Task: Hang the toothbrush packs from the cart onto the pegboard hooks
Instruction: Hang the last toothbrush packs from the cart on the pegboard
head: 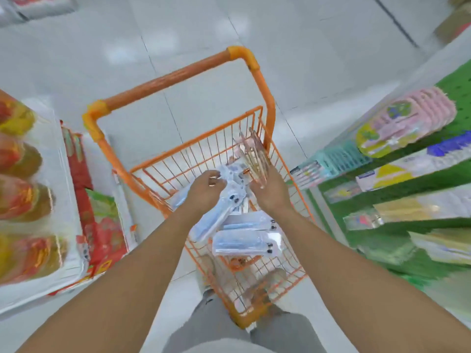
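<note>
While you're leaning over the orange cart [265,103], both your bare arms reach forward and down into its wire basket, hands close together near the middle. Your left hand [207,188] is turned knuckles-up with the fingers curled in, pinching the top end of a blue toothbrush pack [216,212] that slants back from those fingertips toward your forearm. Your right hand [270,188] sits just beside it, fingers stretched forward and a bit spread, the fingertips up against a bundle of pinkish packs [252,154] that stands tilted against the basket's far right corner. Motion blur makes it hard to say if those fingers really grip the bundle, so I can't tell on that one. Just below and behind your right wrist, two more blue packs [246,242] lie flat in the basket. Off past your right hand's outer side there's the green pegboard [456,87] with packs already hanging in rows.
</note>
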